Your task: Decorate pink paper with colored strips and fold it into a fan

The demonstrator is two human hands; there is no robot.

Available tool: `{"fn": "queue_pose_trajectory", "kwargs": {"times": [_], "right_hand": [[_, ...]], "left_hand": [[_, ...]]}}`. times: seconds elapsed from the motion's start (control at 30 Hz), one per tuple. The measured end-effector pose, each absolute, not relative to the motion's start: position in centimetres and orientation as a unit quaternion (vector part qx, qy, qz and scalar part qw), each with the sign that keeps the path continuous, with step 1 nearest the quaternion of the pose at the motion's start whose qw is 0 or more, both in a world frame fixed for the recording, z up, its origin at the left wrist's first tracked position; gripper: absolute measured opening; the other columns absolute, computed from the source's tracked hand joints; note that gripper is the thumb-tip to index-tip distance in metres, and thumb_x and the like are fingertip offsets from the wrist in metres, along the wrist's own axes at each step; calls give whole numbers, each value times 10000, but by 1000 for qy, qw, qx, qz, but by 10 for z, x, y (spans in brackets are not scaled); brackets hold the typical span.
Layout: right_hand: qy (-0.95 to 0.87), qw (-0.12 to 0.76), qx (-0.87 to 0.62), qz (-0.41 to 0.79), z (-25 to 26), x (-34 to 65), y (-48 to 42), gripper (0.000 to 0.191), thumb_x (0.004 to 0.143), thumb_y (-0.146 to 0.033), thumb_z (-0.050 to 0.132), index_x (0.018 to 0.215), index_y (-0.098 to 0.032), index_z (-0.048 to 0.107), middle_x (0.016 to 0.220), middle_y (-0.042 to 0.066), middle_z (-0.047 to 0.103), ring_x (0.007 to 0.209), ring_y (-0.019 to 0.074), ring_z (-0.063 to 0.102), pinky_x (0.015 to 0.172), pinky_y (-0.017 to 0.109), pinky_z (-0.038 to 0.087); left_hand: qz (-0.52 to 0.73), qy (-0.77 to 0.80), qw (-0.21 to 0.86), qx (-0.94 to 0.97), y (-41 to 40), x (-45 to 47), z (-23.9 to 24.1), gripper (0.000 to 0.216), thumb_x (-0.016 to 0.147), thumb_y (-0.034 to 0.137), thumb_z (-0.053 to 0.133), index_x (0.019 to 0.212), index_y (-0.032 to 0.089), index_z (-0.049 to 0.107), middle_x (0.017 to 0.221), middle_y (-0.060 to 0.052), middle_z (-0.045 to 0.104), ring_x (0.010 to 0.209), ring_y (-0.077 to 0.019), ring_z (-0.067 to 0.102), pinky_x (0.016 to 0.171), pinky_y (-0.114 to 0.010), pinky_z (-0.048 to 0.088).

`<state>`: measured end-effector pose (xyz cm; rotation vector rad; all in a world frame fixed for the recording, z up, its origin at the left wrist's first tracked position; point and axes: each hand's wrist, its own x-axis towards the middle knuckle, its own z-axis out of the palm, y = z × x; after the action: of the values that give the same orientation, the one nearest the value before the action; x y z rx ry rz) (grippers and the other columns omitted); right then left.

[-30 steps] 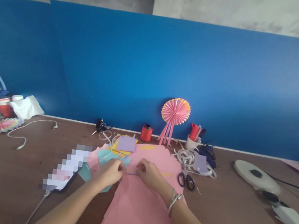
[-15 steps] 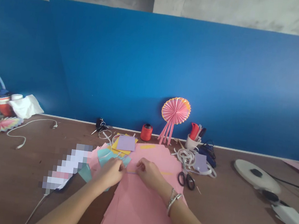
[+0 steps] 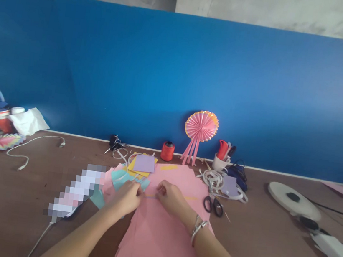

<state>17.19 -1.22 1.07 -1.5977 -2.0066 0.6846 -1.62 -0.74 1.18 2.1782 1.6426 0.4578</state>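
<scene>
My left hand (image 3: 129, 196) is closed in a pinch over the left side of the stacked pink paper (image 3: 169, 238). Facing it, my right hand (image 3: 168, 193), with bracelets at the wrist, is pinched too. A thin purplish strip (image 3: 150, 197) runs across the short gap between my fingertips; its ends are hidden in them. Yellow paper strips lie on the pink sheets near my right hand. Beyond my left hand are light blue paper (image 3: 119, 179), yellow paper (image 3: 131, 166) and a purple paper square (image 3: 144, 163).
Black-handled scissors (image 3: 212, 206) lie right of the pink paper, beside coiled white ribbon (image 3: 213, 179). A red thread spool (image 3: 167, 151), a pink pleated paper rosette (image 3: 201, 126) and a cup of tools (image 3: 219, 163) stand along the blue partition (image 3: 152, 79). A blurred-out object (image 3: 77, 192) lies left.
My hands keep almost the same pinched pose over the pink paper. The whole view has shifted very slightly.
</scene>
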Motion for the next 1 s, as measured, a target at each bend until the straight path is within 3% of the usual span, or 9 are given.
{"fn": "queue_pose_trajectory", "kwargs": {"times": [1.0], "right_hand": [[-726, 256, -584, 259, 3, 173, -9, 218, 658, -109, 510, 852, -160, 596, 690, 8, 622, 630, 118, 538, 567, 191, 348]], "left_hand": [[148, 589, 172, 775, -8, -14, 13, 140, 762, 168, 486, 677, 172, 598, 784, -63, 641, 853, -204, 567, 714, -277, 384]]}}
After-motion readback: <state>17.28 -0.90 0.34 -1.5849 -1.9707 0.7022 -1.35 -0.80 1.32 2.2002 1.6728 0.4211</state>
